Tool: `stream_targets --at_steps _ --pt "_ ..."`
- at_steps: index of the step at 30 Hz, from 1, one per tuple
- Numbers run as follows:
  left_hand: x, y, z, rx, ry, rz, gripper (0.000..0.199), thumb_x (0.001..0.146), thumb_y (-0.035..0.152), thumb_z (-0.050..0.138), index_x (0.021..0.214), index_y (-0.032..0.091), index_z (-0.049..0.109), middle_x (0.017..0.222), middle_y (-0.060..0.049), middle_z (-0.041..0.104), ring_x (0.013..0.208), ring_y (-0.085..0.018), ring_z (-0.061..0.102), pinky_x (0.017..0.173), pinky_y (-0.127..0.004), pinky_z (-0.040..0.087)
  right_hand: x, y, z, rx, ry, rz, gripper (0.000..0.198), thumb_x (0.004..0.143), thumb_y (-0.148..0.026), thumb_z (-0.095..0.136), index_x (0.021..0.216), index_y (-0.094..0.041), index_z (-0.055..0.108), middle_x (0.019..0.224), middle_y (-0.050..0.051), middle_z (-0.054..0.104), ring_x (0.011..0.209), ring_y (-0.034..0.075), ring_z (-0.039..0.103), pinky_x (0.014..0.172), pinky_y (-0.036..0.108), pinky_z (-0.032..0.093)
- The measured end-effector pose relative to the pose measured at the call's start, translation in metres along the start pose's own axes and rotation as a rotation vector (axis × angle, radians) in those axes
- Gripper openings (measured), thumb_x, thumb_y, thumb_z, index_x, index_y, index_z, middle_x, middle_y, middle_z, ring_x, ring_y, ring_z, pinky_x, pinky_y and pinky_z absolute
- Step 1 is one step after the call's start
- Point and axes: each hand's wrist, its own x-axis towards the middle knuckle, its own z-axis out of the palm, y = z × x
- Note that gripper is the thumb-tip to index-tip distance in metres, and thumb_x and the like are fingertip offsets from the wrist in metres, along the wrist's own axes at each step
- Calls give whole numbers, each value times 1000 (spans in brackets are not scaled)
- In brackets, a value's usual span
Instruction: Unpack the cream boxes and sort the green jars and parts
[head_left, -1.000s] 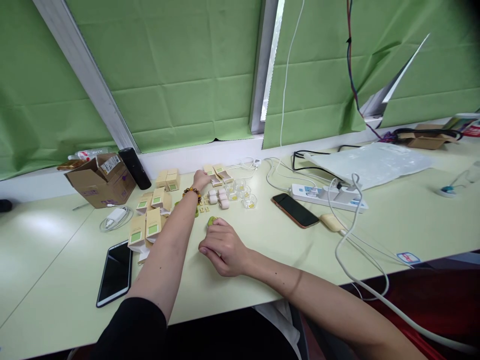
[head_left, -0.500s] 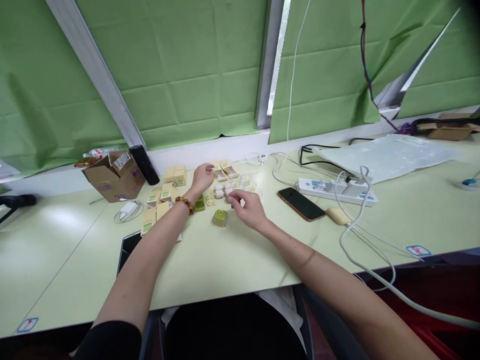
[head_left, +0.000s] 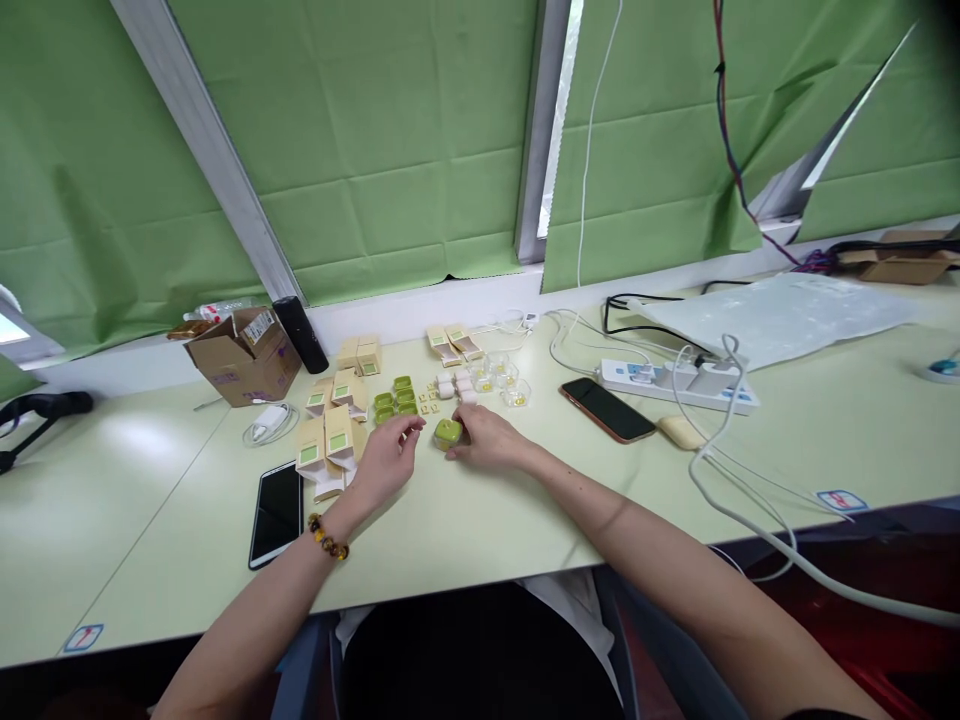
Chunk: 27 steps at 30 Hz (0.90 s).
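Observation:
My right hand [head_left: 486,438] has its thumb and fingers around a small clear container with a green lid [head_left: 448,430], which stands on the table. To its left hovers my left hand [head_left: 388,458], fingers bent and a little apart, with nothing visible in them. Several green square lids [head_left: 394,400] lie just beyond the left fingers. Tiny yellowish pieces [head_left: 428,408] sit in short rows between the lids and some pale pink-white blocks [head_left: 454,384]. Several clear cups with yellow spots [head_left: 502,376] stand behind my right hand.
Opened cream boxes with green windows [head_left: 330,440] stand at left, beside a phone [head_left: 276,515]. More small boxes [head_left: 454,345] are at the back. A cardboard box [head_left: 244,360] and black cylinder [head_left: 300,335] stand back left. Right lie another phone [head_left: 607,408], a power strip [head_left: 675,385] and loose cables.
My left hand has drawn back from the boxes at the rear toward me. My right hand has moved down and left and closed on the green-lidded container.

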Motion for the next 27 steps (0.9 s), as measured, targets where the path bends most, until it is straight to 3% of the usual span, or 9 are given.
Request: stream_targets --at_steps 4,9,14,18,23,27 --pt "-4 -2 8 11 60 14 23 100 26 54 113 21 73 106 -10 75 95 -24 69 87 -40 56 2 0 9 60 61 -45 43 75 -34 87 108 -19 64 104 9 69 90 23 61 72 30 41" --pt "-8 -8 13 -17 38 -87 26 99 30 61 120 22 74 119 -10 73 99 -23 68 87 -40 57 3 0 17 144 95 -100 40 74 -25 87 107 -17 67 97 6 69 84 20 59 73 30 42" --pt "-9 -8 14 -60 42 -68 10 92 26 70 98 25 79 109 -7 75 107 -25 68 90 -40 56 -2 -6 25 184 126 -233 41 74 -25 86 110 -18 67 104 8 71 93 25 62 82 36 46" --pt "-8 -3 12 -121 101 -51 9 90 26 74 97 26 80 109 -7 75 107 -25 69 92 -40 56 -7 -8 27 245 164 -340 44 80 -22 80 120 -19 64 115 11 69 106 29 63 95 45 47" --pt "-5 0 10 -208 132 -77 10 87 25 76 95 25 80 107 -7 76 102 -24 70 84 -37 57 -11 -8 25 379 174 -418 44 86 -23 73 128 -20 59 120 11 62 108 28 61 97 47 51" --pt "-6 3 9 -287 166 -88 9 89 28 72 83 23 76 103 -8 77 101 -23 71 91 -39 57 -14 -13 25 449 159 -464 41 91 -28 71 130 -22 59 124 12 61 114 28 60 102 48 51"
